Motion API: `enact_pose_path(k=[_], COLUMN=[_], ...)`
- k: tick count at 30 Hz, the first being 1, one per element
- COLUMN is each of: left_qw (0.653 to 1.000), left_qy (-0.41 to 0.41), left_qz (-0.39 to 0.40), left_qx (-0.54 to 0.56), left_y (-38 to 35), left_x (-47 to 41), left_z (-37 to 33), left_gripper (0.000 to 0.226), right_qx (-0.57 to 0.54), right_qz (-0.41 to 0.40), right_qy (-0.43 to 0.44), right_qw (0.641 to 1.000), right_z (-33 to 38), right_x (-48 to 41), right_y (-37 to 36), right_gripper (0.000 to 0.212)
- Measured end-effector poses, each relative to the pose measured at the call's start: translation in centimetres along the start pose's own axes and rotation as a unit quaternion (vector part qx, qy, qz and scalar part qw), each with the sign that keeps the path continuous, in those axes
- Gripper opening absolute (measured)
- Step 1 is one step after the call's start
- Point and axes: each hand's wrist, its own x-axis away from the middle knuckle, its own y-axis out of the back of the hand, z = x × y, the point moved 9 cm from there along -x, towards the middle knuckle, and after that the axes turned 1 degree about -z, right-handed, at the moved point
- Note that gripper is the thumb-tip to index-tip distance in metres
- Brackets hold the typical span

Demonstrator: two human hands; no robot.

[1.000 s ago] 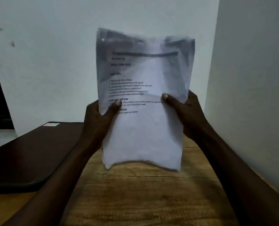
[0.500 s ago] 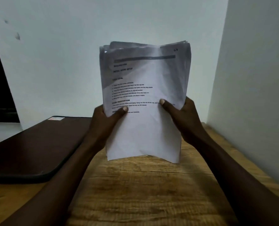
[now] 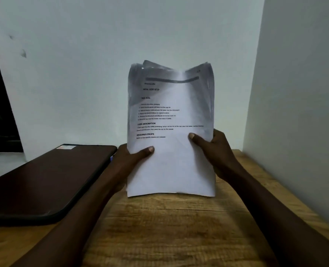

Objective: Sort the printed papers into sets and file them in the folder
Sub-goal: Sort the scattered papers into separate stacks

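Papers point(image 3: 171, 166) upright, frame centre, long axis vertical; left hand point(image 3: 130, 160) and right hand point(image 3: 215, 151) grip side edges. Folder point(image 3: 44, 182) lower left, nearer left hand.

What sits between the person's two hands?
The stack of printed papers, upright, gripped by left hand and right hand; seen in the head view.

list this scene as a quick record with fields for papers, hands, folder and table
papers: stack of printed papers, held upright, text facing the camera
left: left hand grips its left edge, thumb in front
right: right hand grips its right edge, thumb in front
folder: dark folder, closed, flat on the table, left of the stack
table: wooden table under the stack
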Motion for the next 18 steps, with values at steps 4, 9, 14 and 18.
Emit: enact_pose_path(k=[4, 9, 14, 18], left_qw=[0.979, 0.975, 0.984, 0.988], left_qy=[0.099, 0.137, 0.119, 0.09], left_qz=[0.132, 0.1, 0.043, 0.048], left_qx=[0.116, 0.142, 0.124, 0.119], left_y=[-0.9, 0.3, 0.2, -0.2], left_x=[0.8, -0.3, -0.9, -1.1], left_z=[-0.3, 4.0, 6.0, 5.8], left_gripper=[0.032, 0.046, 0.041, 0.037], right_qx=[-0.115, -0.102, -0.022, -0.013], right_qz=[0.119, 0.214, 0.117, 0.062], right_qy=[-0.143, -0.317, -0.238, -0.2], right_qw=[0.976, 0.918, 0.964, 0.978], right_z=[-1.0, -7.5, -9.2, -9.0], right_x=[0.3, 2.4, 0.7, 0.4], right_y=[-0.7, -2.9, 0.0, 1.1], right_gripper=[0.021, 0.034, 0.028, 0.038])
